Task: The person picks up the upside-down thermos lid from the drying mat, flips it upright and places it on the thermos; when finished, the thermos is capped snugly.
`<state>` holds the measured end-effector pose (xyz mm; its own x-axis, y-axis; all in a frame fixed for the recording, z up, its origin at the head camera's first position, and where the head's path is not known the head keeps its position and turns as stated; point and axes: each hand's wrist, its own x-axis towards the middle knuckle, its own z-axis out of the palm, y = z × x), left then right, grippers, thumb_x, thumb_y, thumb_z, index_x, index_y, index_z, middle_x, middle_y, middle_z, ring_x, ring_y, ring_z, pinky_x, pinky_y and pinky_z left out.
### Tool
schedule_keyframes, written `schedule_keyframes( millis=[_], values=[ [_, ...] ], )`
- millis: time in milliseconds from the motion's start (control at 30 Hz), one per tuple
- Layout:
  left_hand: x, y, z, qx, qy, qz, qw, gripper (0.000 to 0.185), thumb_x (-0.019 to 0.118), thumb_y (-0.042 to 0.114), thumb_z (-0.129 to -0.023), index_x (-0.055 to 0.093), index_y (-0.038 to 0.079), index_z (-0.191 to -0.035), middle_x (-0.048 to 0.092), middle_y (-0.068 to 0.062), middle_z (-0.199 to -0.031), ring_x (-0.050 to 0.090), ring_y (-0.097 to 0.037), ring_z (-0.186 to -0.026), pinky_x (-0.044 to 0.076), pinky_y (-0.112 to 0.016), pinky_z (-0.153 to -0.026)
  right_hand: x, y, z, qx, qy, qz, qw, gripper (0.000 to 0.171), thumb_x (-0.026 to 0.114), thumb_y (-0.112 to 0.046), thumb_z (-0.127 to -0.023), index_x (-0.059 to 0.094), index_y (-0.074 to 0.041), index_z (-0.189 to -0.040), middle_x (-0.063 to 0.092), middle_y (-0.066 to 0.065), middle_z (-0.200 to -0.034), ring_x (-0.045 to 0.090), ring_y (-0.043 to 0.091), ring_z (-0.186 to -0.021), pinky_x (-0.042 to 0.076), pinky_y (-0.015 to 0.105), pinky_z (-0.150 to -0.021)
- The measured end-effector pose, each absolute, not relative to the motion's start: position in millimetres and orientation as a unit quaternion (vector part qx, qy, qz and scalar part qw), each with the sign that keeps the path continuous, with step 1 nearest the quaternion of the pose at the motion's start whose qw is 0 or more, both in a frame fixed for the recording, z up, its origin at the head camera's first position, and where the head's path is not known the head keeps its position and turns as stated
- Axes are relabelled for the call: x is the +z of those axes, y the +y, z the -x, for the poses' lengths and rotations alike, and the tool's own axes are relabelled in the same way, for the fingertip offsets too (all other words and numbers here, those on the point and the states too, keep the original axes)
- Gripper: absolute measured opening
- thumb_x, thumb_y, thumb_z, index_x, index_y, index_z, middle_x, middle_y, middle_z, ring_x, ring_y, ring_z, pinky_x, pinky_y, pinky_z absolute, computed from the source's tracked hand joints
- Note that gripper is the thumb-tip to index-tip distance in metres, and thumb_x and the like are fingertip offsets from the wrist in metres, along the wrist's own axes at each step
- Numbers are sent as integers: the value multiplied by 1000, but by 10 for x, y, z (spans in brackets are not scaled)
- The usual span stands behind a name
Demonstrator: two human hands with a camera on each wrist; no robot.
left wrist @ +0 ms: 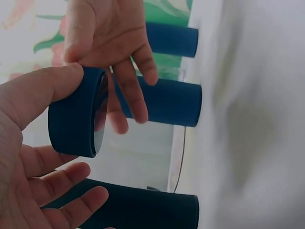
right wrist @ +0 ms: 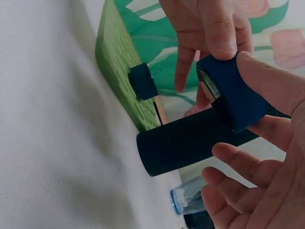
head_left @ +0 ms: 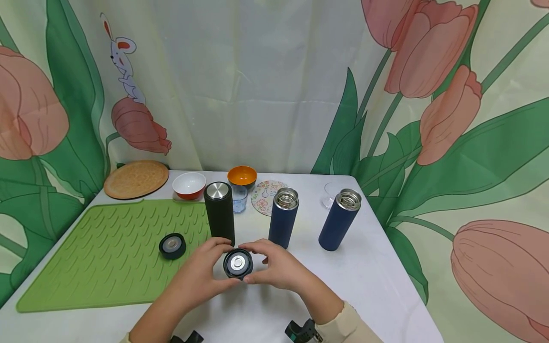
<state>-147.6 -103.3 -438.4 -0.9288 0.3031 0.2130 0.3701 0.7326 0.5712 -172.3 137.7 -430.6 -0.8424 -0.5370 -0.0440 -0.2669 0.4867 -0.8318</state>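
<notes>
Above the white table, both hands hold a dark blue bottle lid (head_left: 238,263) with its silvery inner side showing in the head view. My left hand (head_left: 208,269) grips it between thumb and fingers from the left. From the other side my right hand (head_left: 279,267) pinches the rim, its lower fingers spread in the right wrist view. Just beyond stands a closed black bottle (head_left: 219,214) with a steel top. Two navy bottles without lids, one nearer the middle (head_left: 283,219) and one farther right (head_left: 340,220), stand upright. A second lid (head_left: 172,246) lies on the green mat (head_left: 107,252).
At the back left is a round wooden board (head_left: 136,179). Along the back are a white-and-red bowl (head_left: 189,185), an orange bowl (head_left: 242,175), a blue glass (head_left: 239,199), a patterned round coaster (head_left: 262,196) and a clear glass (head_left: 328,195). A printed curtain hangs behind the table.
</notes>
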Motion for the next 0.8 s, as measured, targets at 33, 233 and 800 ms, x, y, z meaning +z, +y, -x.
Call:
schedule_keyframes(
  millis=[33, 233, 800],
  values=[
    [-4381, -1025, 1472, -319, -929, 182, 52, 65, 98, 41, -73, 73, 15, -126, 62, 1, -143, 61, -27, -135, 54, -53, -109, -4306, 1375, 1721, -447, 849, 237, 150, 68, 90, -29, -87, 63, -27, -149, 64, -9, -137, 57, 25, -137, 52, 55, -106],
    [-4346, -1001, 1448, -322, -929, 177, 49, 67, 99, 42, -72, 72, 15, -128, 61, 0, -144, 61, -26, -134, 55, -53, -108, -4299, 1377, 1713, -444, 853, 235, 141, 67, 91, -30, -86, 64, -32, -146, 64, -9, -140, 57, 21, -138, 53, 51, -106],
    [-4376, -1020, 1447, -320, -935, 133, 76, 50, 92, 49, -80, 76, 17, -115, 63, -5, -143, 62, -33, -132, 57, -54, -104, -4305, 1358, 1694, -397, 876, 274, -20, 70, 95, -25, -81, 65, -36, -143, 61, -14, -140, 54, 13, -136, 53, 48, -111]
  ],
)
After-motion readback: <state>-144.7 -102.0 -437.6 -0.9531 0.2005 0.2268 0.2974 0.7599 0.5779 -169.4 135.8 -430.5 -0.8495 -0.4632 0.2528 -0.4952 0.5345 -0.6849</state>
